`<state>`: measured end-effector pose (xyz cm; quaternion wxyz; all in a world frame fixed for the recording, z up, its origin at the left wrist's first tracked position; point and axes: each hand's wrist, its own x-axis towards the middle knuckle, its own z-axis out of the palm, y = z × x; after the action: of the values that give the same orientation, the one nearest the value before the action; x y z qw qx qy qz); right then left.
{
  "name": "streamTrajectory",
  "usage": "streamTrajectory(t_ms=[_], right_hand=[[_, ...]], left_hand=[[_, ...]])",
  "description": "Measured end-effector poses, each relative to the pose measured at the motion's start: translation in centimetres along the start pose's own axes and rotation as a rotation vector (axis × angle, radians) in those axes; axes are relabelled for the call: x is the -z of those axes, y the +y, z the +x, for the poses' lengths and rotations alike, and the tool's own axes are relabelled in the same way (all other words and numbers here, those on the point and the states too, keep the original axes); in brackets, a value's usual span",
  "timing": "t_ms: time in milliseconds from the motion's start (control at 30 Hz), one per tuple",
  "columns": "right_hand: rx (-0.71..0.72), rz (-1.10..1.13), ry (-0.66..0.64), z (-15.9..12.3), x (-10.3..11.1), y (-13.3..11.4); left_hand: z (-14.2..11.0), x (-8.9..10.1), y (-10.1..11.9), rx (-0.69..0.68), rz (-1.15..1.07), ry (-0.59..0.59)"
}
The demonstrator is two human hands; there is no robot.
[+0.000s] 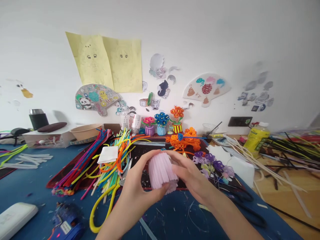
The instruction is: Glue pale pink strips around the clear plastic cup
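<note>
Over the head feed I note a crowded blue counter (17, 186). A bundle of pipe cleaners (82, 163) lies across the left of the mat (65, 171), with a square of white paper (108, 154) on top; a yellow loop (94, 206) lies close to the left forearm. A glue gun (65, 221), red light showing, sits at the lower left near a white case (17, 216). To the right I find purple flowers (212, 163) and, farther off, a yellow bottle (257, 136); orange flowers (187, 138) lie behind the right hand (196, 178). Both hands block my view of part of the mat. By count, I record three potted flowers at the back: one pink (149, 130), one blue (161, 128), one orange (177, 127). On the wall (200, 26) I count two fans (97, 100) and two yellow sheets (92, 60). The pipe cleaners I cannot number. One cylinder (161, 170) is held centrally, in front of the mat: pale pink-lilac, tilted, closely ribbed along its length, its lower edge scalloped. The left hand (136, 183) curls around its left side, thumb against the lower front; the right hand grips the opposite side with bent fingers, which hide part of that side from me.
</note>
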<state>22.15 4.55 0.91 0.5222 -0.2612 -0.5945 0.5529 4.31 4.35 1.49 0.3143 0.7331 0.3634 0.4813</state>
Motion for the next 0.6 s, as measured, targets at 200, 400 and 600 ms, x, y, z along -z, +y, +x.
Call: streamTrajectory(t_ms=[200, 400, 600], right_hand=[[-0.042, 0.061, -0.052, 0.02, 0.15, -0.06], [-0.051, 0.088, 0.022, 0.14, 0.36, -0.03], [-0.228, 0.133, 0.088, 0.24, 0.33, 0.29]], left_hand=[[-0.02, -0.12, 0.46, -0.007, -0.003, -0.031], [0.05, 0.26, 0.33, 0.033, -0.065, -0.062], [0.21, 0.27, 0.17, 0.196, -0.257, -0.146]])
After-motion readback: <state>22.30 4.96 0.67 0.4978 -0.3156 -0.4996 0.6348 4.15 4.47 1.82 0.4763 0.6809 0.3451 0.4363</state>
